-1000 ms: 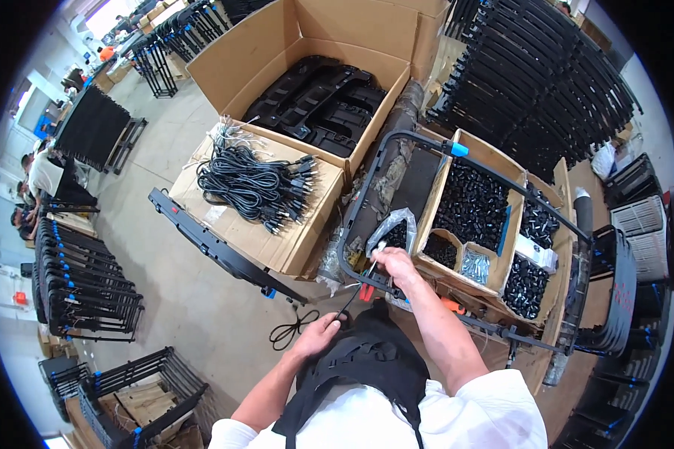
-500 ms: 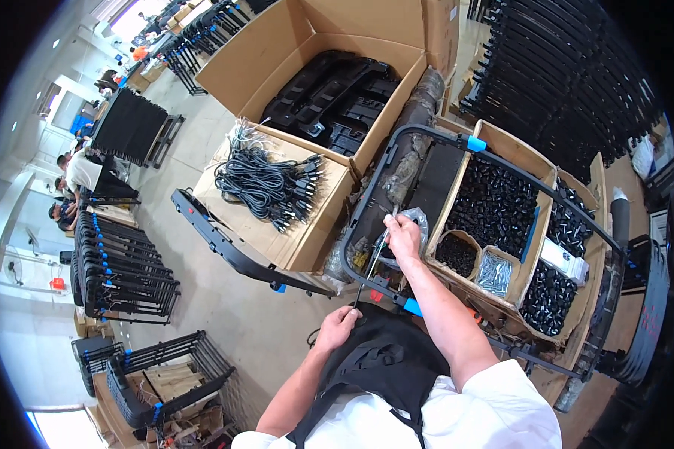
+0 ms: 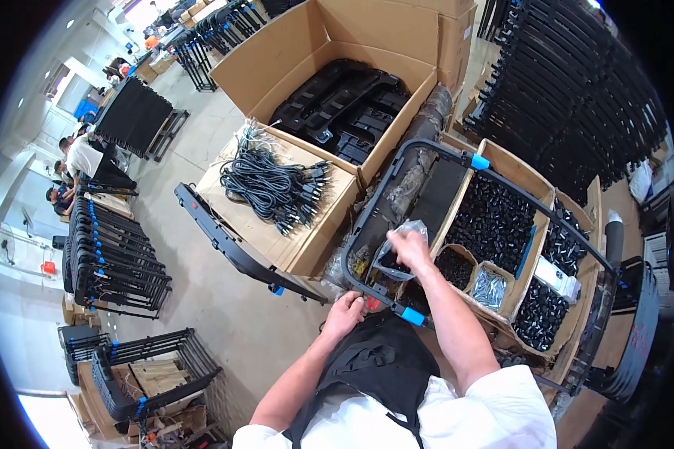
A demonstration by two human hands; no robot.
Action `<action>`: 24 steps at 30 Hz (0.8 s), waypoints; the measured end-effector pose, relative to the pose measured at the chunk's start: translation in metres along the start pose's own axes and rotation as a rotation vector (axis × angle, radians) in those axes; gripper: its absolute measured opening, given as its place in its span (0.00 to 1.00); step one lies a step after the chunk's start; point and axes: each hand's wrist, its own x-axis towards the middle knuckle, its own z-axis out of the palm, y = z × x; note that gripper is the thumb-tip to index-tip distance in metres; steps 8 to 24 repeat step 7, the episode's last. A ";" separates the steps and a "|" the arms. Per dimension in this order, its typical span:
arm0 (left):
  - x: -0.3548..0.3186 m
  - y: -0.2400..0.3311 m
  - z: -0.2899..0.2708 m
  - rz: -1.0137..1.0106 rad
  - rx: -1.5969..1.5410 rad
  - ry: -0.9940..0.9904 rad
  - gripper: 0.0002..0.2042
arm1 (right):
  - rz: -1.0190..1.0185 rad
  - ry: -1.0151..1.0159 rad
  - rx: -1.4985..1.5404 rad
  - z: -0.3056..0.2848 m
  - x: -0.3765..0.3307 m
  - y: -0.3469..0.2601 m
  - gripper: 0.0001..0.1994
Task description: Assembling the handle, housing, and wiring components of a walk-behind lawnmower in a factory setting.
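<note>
My right hand (image 3: pixel 410 249) is over a clear plastic bag (image 3: pixel 418 228) with dark contents. Its fingers bend down at the bag's mouth, and their tips are hidden. The bag sits inside the near left corner of a black tubular frame (image 3: pixel 357 206) with blue clips. Just outside that corner, my left hand (image 3: pixel 344 316) is closed, its fingertips pressed together beside the frame's near bar. What it holds, if anything, is too small to make out. A red piece (image 3: pixel 371 303) shows close to its fingers.
Under the frame, a cardboard bin (image 3: pixel 457 202) holds black fittings, dark small parts and silver screws (image 3: pixel 489 289). Bundled black cables (image 3: pixel 277 183) lie on a carton to the left. Behind stands an open box (image 3: pixel 240 71) of black moulded parts. A curved black panel (image 3: pixel 232 247) leans against the carton.
The thin dark strand stretched between my hands no longer shows. My right hand has moved down to the plastic bag. My left hand has risen slightly towards the frame.
</note>
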 end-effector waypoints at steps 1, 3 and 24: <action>0.004 -0.005 -0.002 0.001 0.013 0.005 0.15 | 0.067 -0.097 0.058 0.008 -0.010 -0.002 0.23; 0.012 -0.006 -0.001 0.018 0.007 -0.047 0.15 | 0.040 -0.113 -0.025 0.018 -0.003 0.014 0.22; 0.013 0.013 0.002 -0.038 0.010 -0.061 0.15 | -0.267 0.231 -0.133 0.044 0.011 0.029 0.19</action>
